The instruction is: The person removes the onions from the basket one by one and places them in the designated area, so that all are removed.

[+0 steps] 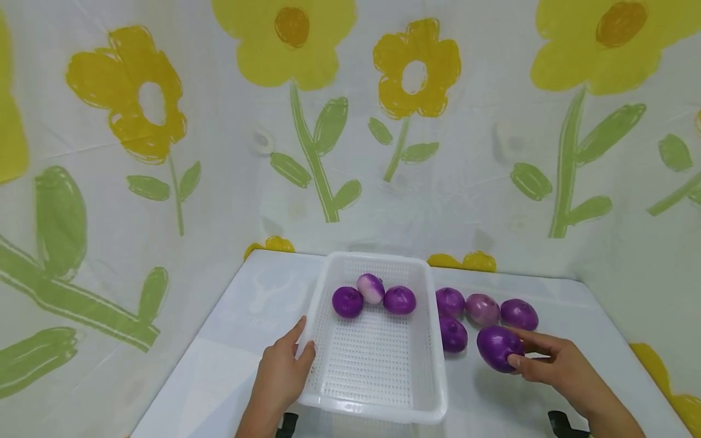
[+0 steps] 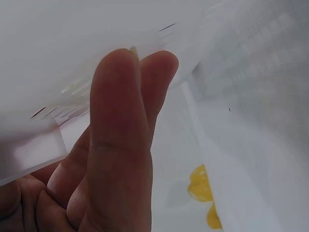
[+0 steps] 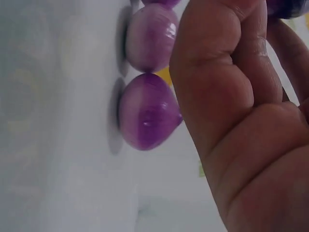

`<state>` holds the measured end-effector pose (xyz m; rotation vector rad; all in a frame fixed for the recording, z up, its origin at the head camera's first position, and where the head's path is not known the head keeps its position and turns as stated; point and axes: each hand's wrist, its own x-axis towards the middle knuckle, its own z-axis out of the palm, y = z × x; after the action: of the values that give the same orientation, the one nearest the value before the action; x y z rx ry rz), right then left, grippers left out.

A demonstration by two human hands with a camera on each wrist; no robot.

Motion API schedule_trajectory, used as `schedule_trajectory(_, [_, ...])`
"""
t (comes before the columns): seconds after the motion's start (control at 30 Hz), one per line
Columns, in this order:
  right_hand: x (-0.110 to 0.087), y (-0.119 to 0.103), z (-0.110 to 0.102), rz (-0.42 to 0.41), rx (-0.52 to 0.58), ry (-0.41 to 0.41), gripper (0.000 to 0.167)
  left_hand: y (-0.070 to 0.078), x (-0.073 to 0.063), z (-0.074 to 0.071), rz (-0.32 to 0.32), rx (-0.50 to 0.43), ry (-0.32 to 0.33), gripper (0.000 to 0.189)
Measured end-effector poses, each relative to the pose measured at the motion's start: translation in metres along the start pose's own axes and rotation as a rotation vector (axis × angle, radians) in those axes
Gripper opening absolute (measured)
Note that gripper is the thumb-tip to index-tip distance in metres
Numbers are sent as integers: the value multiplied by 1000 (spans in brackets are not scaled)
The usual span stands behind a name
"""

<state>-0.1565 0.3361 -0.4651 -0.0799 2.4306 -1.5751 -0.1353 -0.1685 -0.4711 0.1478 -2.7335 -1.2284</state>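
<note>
My right hand (image 1: 555,359) grips a purple onion (image 1: 498,349) by its right side, fingers behind and thumb in front, just right of the white basket. In the right wrist view only a dark edge of that onion (image 3: 288,7) shows past the fingers. The white perforated basket (image 1: 383,409) holds three purple onions at its far end, one of them partly pale (image 1: 370,289). My left hand (image 1: 282,371) touches the basket's left side with its fingertips. Seen from the left wrist, straight fingers (image 2: 120,130) reach up to the basket's outer wall (image 2: 43,63).
Several more purple onions (image 1: 519,314) lie on the white table (image 1: 219,359) right of the basket, some partly behind its rim. A flower-printed cloth (image 1: 471,201) hangs behind and around the table. Black straps (image 1: 566,426) show at both wrists.
</note>
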Motion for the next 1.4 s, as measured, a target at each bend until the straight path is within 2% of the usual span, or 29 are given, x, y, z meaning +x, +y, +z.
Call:
schedule_trajectory(0.13, [2,4,5,47,25,52,62,0,-1,2,-12,-7,-20,57])
schedule_trajectory(0.37, [15,11,12,135,42,144,82,-2,0,1,-6,6,-9,57])
schedule_trajectory(0.47, [20,15,16,155,68,148,86,-2,0,1,-1,2,-5,57])
schedule_trajectory(0.77, [28,22,22,214,2,149,91,-1,0,1,4,-12,3,56])
schedule_trajectory(1.0, [32,27,25,222,-76,148,91,-1,0,1,2,-9,5,56])
schedule_trajectory(1.2, [34,30,27,242,-97,163,94,-1,1,2,0,-22,-1,56])
schedule_trajectory(1.4, [36,33,28,215,-110,164,94,-2,2,2,-11,-31,-5,57])
